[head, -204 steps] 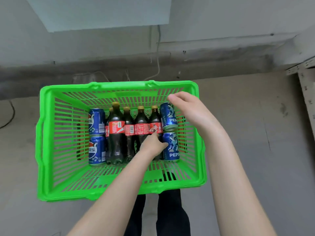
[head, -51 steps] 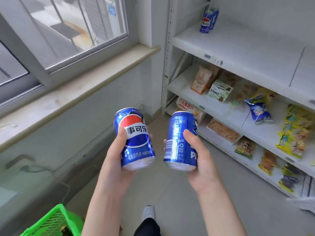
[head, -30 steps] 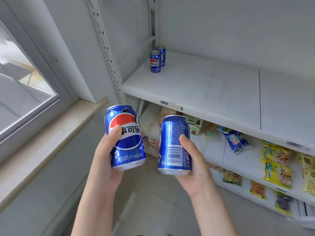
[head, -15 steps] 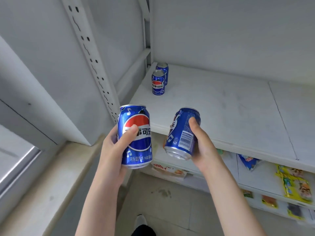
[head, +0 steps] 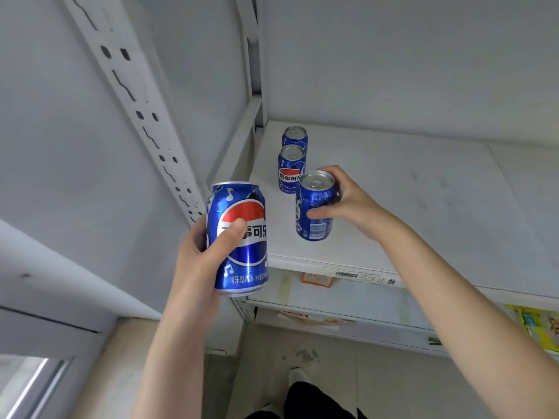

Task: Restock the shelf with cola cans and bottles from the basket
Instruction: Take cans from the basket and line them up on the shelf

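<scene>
Cans (head: 314, 207) upright — tops up

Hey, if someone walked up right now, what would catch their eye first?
Probably the big blue cola can held up close in the left hand, off the shelf's left edge. Next, the right hand gripping a second can on the white shelf, in front of two standing cans.

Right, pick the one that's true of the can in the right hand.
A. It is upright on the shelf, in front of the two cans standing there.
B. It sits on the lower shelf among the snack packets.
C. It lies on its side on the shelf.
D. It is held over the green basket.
A: the right hand grips the upright can at the shelf surface, in line before the two standing cans.
</scene>
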